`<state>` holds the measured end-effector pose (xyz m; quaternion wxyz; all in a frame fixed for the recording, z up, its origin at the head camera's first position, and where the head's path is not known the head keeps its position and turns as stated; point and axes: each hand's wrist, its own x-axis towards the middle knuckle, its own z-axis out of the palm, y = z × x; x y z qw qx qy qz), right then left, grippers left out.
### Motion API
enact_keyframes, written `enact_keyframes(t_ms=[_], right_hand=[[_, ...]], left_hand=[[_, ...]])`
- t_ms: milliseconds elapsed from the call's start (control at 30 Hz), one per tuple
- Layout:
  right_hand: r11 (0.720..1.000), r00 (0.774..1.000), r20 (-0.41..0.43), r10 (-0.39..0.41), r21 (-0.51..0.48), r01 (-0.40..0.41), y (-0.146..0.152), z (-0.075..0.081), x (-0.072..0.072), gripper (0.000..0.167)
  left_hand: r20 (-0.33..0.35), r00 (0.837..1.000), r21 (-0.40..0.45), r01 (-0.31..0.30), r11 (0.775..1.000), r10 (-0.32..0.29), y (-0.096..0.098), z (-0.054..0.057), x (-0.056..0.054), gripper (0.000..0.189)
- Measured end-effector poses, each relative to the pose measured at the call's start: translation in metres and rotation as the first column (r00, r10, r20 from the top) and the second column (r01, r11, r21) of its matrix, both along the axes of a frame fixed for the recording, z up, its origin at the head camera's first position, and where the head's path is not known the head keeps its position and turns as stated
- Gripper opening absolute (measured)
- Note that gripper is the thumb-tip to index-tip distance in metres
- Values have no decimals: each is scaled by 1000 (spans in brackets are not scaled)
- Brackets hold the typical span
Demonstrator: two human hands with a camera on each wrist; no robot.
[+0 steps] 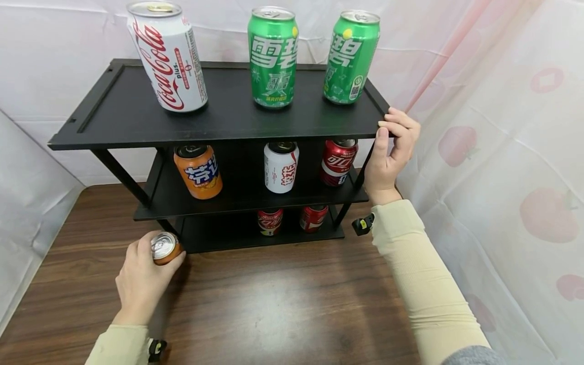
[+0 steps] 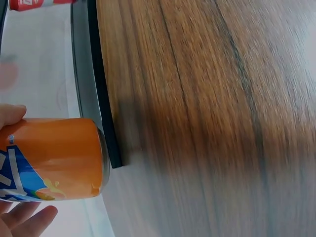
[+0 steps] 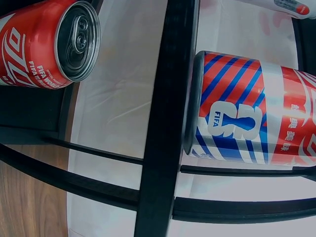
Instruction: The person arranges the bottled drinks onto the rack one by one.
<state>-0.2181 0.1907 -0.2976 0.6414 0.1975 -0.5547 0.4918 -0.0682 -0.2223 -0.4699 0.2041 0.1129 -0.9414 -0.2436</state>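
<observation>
My left hand [image 1: 141,279] grips an orange soda can [image 1: 168,251] by its side, at the left front corner of the bottom tier of a black three-tier rack [image 1: 228,124]. In the left wrist view the orange can [image 2: 59,158] shows a blue label, and its base overlaps the black edge of the bottom tier [image 2: 101,94]. Thumb and fingers lie on opposite sides of it. My right hand [image 1: 391,157] holds the right front corner of the top tier, fingers over the edge and thumb at the front. In the right wrist view, the rack's frame [image 3: 163,98] shows but no hand.
On the top tier stand a white cola can [image 1: 171,61] and two green cans [image 1: 272,61]. The middle tier carries an orange can [image 1: 198,172], a white can [image 1: 281,167] and a red can [image 1: 338,162]. Two red cans [image 1: 270,221] stand on the bottom tier. White curtains enclose the wooden table [image 1: 283,299].
</observation>
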Motion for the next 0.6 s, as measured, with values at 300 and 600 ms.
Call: enact_keyframes(t_ms=[300, 600], right_hand=[[1000, 1000, 3, 5, 2, -5, -1, 2, 3, 37], [1000, 1000, 7, 6, 0, -6, -2, 3, 4, 35]], left_hand=[[-1, 999, 42, 33, 999, -33, 7, 0, -2, 72], [-43, 997, 50, 65, 997, -63, 15, -1, -7, 73]])
